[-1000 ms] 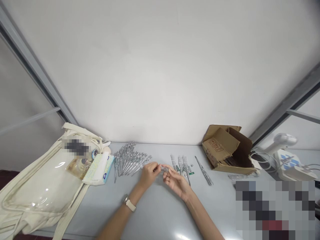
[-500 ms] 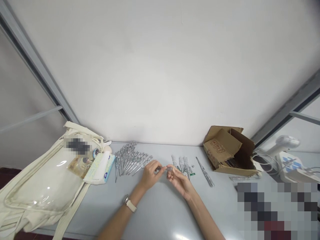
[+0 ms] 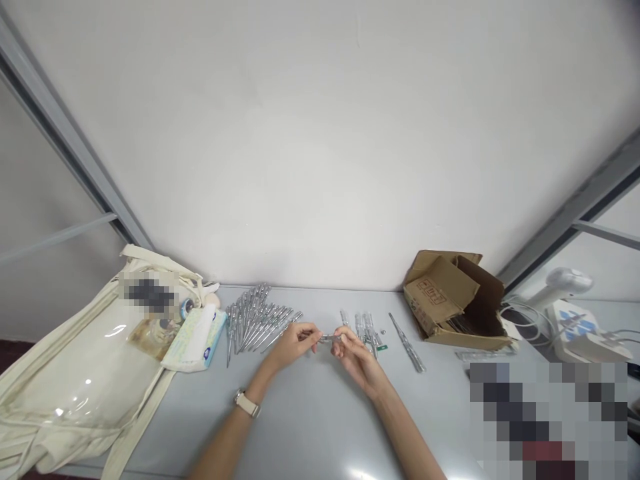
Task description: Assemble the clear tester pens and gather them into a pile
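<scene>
Over the middle of the table, a slim screwdriver with a clear handle (image 3: 327, 338) is held level between both hands. My left hand (image 3: 295, 345) is closed on one end with thumb and fingers. At the other end my right hand (image 3: 357, 357) pinches it in its fingertips. Left of the hands, several finished-looking clear-handled screwdrivers (image 3: 260, 317) lie fanned out. Just beyond my right hand are several loose clear handles (image 3: 367, 325), with a small green piece (image 3: 382, 347) beside them. Further right lies a bundle of thin metal shafts (image 3: 407, 343).
An open cardboard box (image 3: 450, 300) stands at the back right, near a power strip (image 3: 575, 330) with cables. A tissue pack (image 3: 197, 340) and a cream bag with a clear front (image 3: 95, 367) lie on the left. The wall borders the table's back.
My left hand has shifted slightly left and its grip has opened up along the screwdriver, so more of it shows between the hands. My right hand still pinches its end.
</scene>
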Demonstrator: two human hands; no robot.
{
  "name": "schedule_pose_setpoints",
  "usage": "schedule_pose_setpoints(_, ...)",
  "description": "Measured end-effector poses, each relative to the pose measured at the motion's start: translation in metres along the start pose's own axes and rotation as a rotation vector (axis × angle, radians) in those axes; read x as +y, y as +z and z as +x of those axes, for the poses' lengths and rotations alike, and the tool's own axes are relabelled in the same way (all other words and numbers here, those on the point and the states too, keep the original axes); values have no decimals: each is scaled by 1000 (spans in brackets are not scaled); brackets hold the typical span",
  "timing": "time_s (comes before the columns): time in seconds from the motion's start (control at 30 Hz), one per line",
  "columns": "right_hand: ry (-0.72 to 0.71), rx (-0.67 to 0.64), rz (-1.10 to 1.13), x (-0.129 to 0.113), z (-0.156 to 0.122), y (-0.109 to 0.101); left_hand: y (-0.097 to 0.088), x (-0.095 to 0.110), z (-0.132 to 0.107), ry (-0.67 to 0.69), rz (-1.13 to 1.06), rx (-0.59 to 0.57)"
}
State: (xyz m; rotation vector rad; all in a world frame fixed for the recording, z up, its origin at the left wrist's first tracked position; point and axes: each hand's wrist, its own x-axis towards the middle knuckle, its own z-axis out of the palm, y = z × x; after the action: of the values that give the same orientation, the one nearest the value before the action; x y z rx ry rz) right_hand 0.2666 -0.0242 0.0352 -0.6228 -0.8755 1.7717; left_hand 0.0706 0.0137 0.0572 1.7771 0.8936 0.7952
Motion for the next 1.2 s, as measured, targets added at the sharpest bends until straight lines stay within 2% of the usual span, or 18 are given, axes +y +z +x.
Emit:
schedule_pose_setpoints(0.3, -40, 18, -7, 5, 4, -3, 7, -6, 3, -9, -76, -6)
schedule_pose_setpoints(0.6, 15, -195, -12, -1, -7, -5, 1, -2, 1, -62, -204, -260)
schedule_pose_setpoints(0.7, 21, -227, -37, -4, -9, -3, -1, -2, 1, -76, -200, -297)
schedule_pose_setpoints(0.87, -1, -119, -43, -5, -7, -2, 1, -7, 2, -127, -240, -206)
schedule_pose_setpoints(1.03, -54, 3, -30, 0, -2, -2, 4, -12, 4, -59, -263, -34)
schedule_pose_setpoints(1.2, -33, 3, -19, 4, 0, 0, 6, -17, 6, 52, -194, 130)
